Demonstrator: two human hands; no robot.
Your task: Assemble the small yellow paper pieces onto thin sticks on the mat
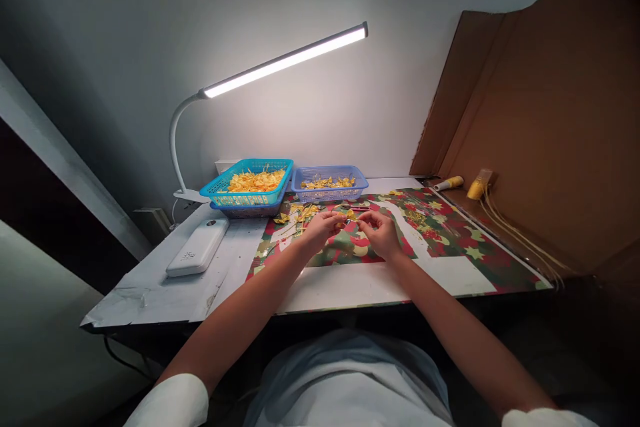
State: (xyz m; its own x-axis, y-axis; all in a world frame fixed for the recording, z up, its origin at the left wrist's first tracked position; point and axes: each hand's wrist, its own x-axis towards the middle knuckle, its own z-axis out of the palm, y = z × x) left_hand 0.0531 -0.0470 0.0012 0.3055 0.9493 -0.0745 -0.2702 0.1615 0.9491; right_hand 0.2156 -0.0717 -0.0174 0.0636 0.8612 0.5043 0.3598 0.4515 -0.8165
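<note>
Over the patterned sheet, my left hand (324, 227) and my right hand (380, 233) face each other, fingertips pinched close together. Between them is a small yellow ribbon-like piece (351, 215), which both hands grip from opposite sides. Its exact kind is too small to make out. Just left of my left hand lies a loose pile of similar yellow pieces (304, 212). Behind my fingers lies a thin dark tool (354, 207), partly hidden. Thin yellow scraps (416, 218) are scattered right of my right hand.
A turquoise basket (210, 195) full of yellow pieces sits on a darker blue one. Beside it stands a periwinkle basket (330, 194) with more. A white power bank (198, 248) lies at left under a lit lamp (287, 61). Cardboard (540, 113) and yellow thread spools (477, 188) are at right.
</note>
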